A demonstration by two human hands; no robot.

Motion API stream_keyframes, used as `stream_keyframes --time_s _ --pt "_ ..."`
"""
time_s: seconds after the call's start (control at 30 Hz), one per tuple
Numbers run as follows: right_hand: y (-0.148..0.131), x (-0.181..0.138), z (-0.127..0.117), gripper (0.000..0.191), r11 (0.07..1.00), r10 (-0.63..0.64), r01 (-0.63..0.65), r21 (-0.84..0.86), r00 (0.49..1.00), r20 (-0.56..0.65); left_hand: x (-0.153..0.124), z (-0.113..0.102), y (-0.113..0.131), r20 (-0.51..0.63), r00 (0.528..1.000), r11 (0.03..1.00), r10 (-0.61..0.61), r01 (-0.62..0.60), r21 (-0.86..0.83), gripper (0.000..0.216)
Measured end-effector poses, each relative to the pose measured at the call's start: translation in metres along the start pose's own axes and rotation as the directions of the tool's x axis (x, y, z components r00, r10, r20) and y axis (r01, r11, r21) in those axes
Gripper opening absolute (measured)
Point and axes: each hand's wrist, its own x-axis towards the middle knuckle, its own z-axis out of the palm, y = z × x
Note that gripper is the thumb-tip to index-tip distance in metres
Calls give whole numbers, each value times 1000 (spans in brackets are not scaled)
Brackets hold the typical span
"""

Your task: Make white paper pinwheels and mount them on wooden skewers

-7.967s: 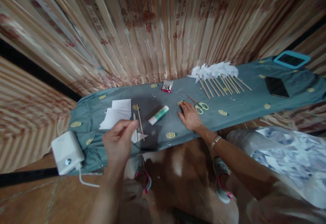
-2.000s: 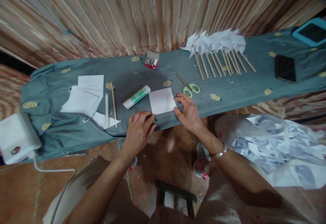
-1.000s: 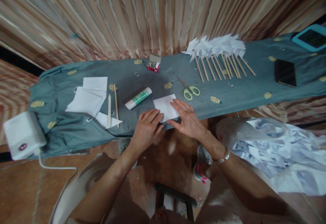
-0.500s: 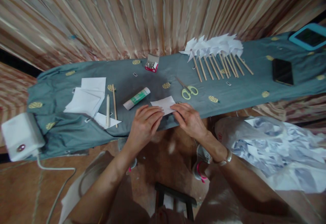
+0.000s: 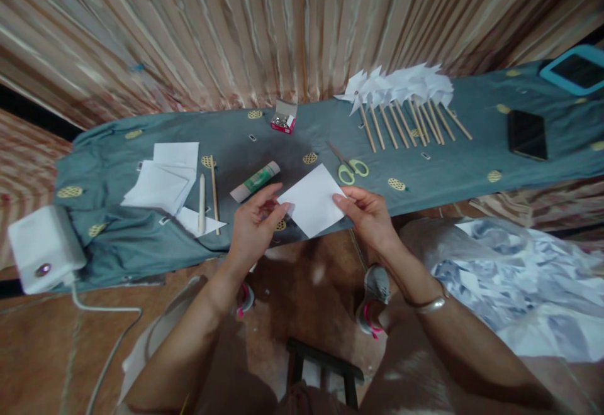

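Observation:
A white paper square (image 5: 313, 206) is held up above the near edge of the cloth-covered bench (image 5: 425, 170), turned like a diamond. My left hand (image 5: 252, 232) pinches its left corner and my right hand (image 5: 370, 217) pinches its right corner. Behind the paper lie a green-and-white glue stick (image 5: 255, 181) and yellow-handled scissors (image 5: 348, 166).
A stack of white paper sheets (image 5: 163, 179) and two thin sticks (image 5: 208, 193) lie at the left. A small red box of pins (image 5: 284, 118) sits at the back. A row of paper pinwheels on sticks (image 5: 401, 104), a black phone (image 5: 527, 135) and a blue-framed tablet (image 5: 573, 70) lie right. A white device (image 5: 42, 248) hangs at the left end; crumpled plastic (image 5: 514, 276) is at my right.
The paper square lay flat on the cloth with both hands pressing on it. Now both hands have lifted it off the cloth and hold it by opposite corners.

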Motion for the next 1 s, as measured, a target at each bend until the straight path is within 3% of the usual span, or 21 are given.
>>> stream_keyframes --time_s 0.1,0.2,0.27,0.33,0.4,0.47,0.57,0.7,0.77,0.83,0.93,1.0 --pt "2 0 -1 32 1000 -16 16 -20 1000 3 1 4 4 11 994 982 -109 109 -155 35" --pt "4 -1 -7 36 973 -158 151 -177 987 -25 2 7 6 14 984 950 -177 175 -258 36" --pt "6 -3 -11 37 873 -309 282 -398 951 -3 3 7 5 15 977 930 -212 207 -304 40" --pt "7 -6 -15 39 685 -426 392 -614 899 98 4 8 1 15 970 910 -243 233 -343 43" --pt "10 -10 -16 43 498 -473 465 -732 853 220 4 10 -3 14 962 892 -273 258 -370 46" --pt "14 -13 -16 42 379 -480 511 -772 821 308 4 12 -7 28 953 879 -302 290 -379 49" --pt "20 -16 -14 32 312 -472 531 -788 806 356 2 15 -10 60 940 865 -336 333 -376 53" --pt "21 -14 -14 20 299 -494 546 -783 790 363 0 14 -15 85 940 883 -329 339 -326 54" --pt "20 -12 -14 19 295 -498 550 -781 786 365 -1 9 -16 67 963 945 -259 268 -189 47" --pt "19 -10 -14 19 307 -485 538 -785 798 357 -1 3 -18 40 995 993 -86 83 79 35" --pt "20 -7 -13 19 342 -463 537 -771 811 358 -1 -5 -19 104 964 846 244 -264 464 24" --pt "22 -6 -12 18 374 -452 542 -753 815 362 -1 -7 -20 179 918 733 354 -392 556 31"
